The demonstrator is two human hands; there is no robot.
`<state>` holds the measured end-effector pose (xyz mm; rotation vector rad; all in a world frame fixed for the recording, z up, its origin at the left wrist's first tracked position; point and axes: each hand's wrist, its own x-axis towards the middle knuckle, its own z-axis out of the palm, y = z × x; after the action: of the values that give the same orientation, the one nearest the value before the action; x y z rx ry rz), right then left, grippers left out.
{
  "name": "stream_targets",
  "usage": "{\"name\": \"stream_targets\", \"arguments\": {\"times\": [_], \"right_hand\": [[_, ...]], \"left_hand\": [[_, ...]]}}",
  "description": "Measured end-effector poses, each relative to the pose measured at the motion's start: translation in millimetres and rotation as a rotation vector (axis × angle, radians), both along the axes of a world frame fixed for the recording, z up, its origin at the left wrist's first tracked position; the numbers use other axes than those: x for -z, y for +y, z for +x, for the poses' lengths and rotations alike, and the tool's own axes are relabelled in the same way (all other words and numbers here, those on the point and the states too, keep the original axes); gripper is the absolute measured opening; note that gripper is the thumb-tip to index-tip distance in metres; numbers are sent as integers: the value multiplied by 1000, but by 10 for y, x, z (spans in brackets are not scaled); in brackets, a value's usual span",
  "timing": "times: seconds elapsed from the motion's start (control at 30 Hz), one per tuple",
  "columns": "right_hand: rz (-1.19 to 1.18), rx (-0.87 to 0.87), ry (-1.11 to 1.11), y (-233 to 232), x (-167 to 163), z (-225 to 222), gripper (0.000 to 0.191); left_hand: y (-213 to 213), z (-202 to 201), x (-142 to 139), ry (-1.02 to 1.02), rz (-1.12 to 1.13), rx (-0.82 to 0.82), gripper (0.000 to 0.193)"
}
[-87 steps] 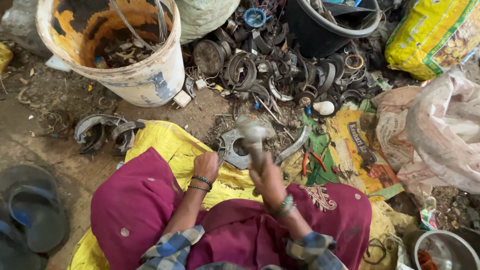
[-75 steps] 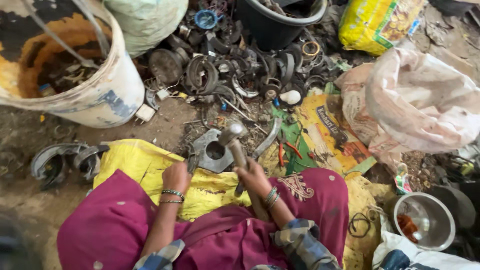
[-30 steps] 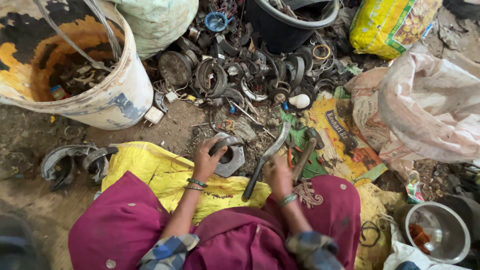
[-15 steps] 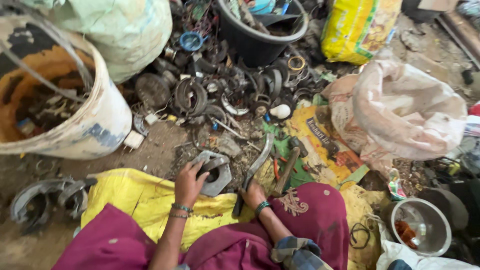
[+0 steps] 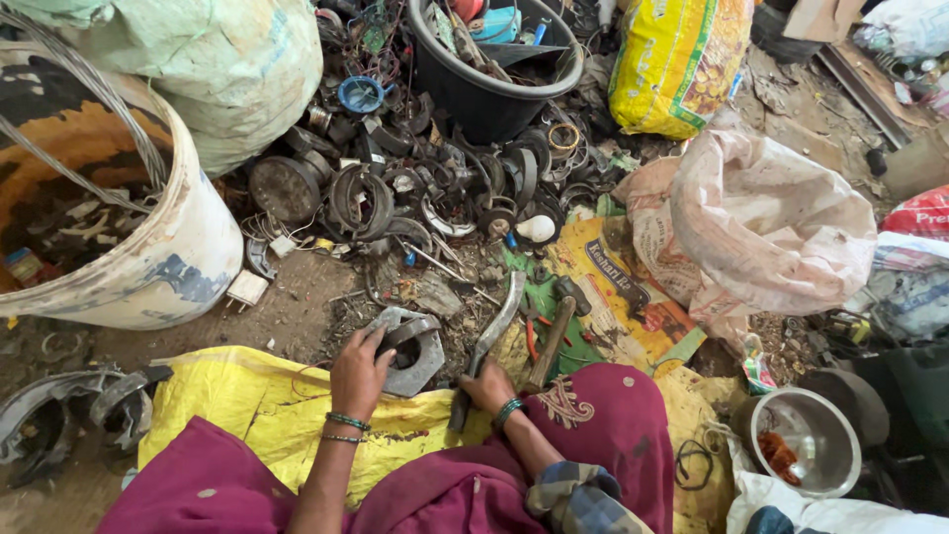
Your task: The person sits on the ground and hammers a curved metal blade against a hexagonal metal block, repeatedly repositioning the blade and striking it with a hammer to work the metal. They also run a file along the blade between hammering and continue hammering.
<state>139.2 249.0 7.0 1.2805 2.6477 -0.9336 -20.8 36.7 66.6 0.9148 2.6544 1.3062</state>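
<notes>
Upper left of the frame: big white bucket (image 5: 148, 267), paint-stained, wire and scrap inside; above centre, black tub (image 5: 474, 89) of odds, and below it a dark heap of scrap rings and coils (image 5: 395, 188); to the right, pale sack (image 5: 781, 227), slumped; lower right, steel bowl (image 5: 806, 445). Along the bottom, yellow sheet (image 5: 247, 396) spread over the lap and ground.

Centre, just below the heap: grey metal housing (image 5: 420, 356) with a round hole, lying on the dirt at the sheet's edge; no longer bare as seconds ago, now under the left hand (image 5: 358, 371), fingers curled over its near rim and clamped there. Right of it, curved metal bar (image 5: 499, 321), slanting up from bottom centre, its top just short of the heap.

Changed most: hammer (image 5: 549, 341), raised over the housing nearly three seconds back, now laid down just beside the bar, wooden handle toward the lap. Right hand (image 5: 489, 386) moved off it; wrapped shut round the bar's lower end instead.

Judged from this: striking paused, tool swapped; housing held steady, bar in the grip.
</notes>
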Motion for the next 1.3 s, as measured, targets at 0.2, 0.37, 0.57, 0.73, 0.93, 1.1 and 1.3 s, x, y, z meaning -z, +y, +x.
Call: {"name": "stream_targets", "arguments": {"times": [0.2, 0.37, 0.57, 0.73, 0.93, 1.1, 1.3], "right_hand": [[-609, 261, 391, 125, -1, 66, 35], [-1379, 510, 666, 243, 31, 174, 23], [-1185, 476, 770, 79, -213, 302, 13], [-699, 282, 572, -468, -695, 364, 31], [45, -254, 606, -761, -1150, 494, 49], [20, -320, 34, -772, -931, 525, 46], [40, -392, 70, -673, -606, 600, 44]], "left_hand": [[1, -11, 36, 3, 11, 13, 41], [31, -13, 122, 21, 54, 39, 47], [53, -8, 168, 48, 40, 70, 48], [25, 7, 120, 13, 11, 70, 45], [15, 24, 18, -37, 7, 62, 44], [31, 30, 20, -83, -4, 44, 43], [27, 27, 56, -43, 2, 48, 43]]}}
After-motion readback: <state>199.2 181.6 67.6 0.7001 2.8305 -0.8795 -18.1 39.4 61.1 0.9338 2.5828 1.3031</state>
